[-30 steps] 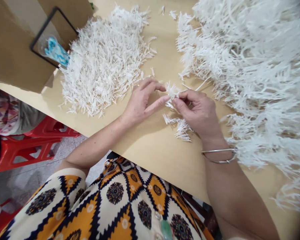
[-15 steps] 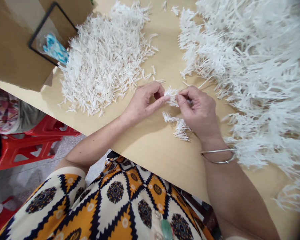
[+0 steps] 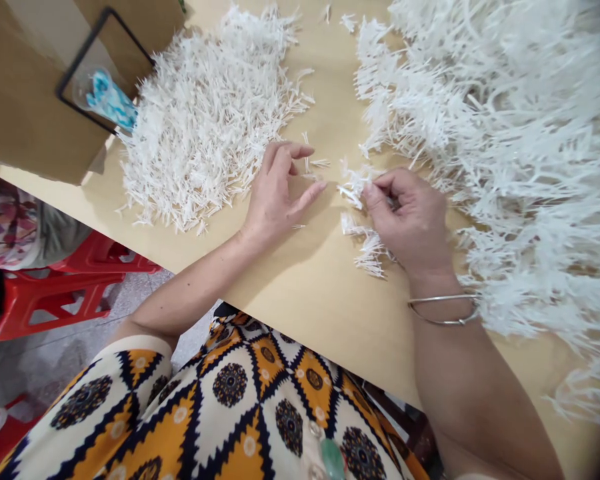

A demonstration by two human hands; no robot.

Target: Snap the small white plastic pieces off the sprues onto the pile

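My left hand is beside the pile of small white branched pieces, its fingers and thumb spread apart with nothing between them. To the right, my right hand pinches a white branched strip between thumb and forefinger. Below that strip, another white cluster hangs or lies near my right palm; whether it is joined to the strip is hidden. A few loose white bits lie by my left fingertips. A large heap of longer white strands spreads along the right side.
A cardboard box stands at the back left, with a black frame and a blue-patterned cup by it. Red stools and part of another person are beyond the left edge of the tan table.
My left hand has let go of the white strip, moved left and opened. My right hand has shifted slightly right with the strip, and a small white bit now shows below my left thumb.
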